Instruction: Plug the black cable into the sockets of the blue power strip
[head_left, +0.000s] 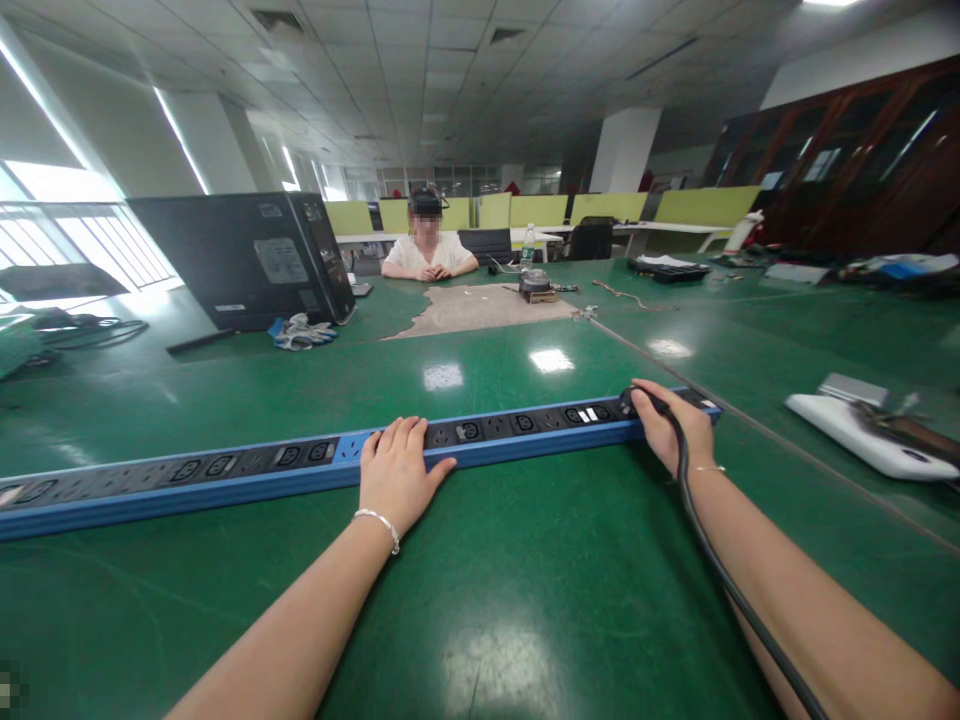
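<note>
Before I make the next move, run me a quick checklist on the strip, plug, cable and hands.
1. Blue power strip lying on the green table, sockets up: ok.
2. Left hand resting on the strip, near its blue socket: ok.
3. Right hand holding the black plug near the strip's right end: ok.
4. Plug fully seated: cannot tell, fingers partly cover it.
5. Black cable clear of the right forearm: not ok, it overlaps the forearm in view.
6. Co-worker's hands away from the strip: ok, across the table.

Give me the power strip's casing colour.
The power strip's casing is blue, clearest in the head view.
</note>
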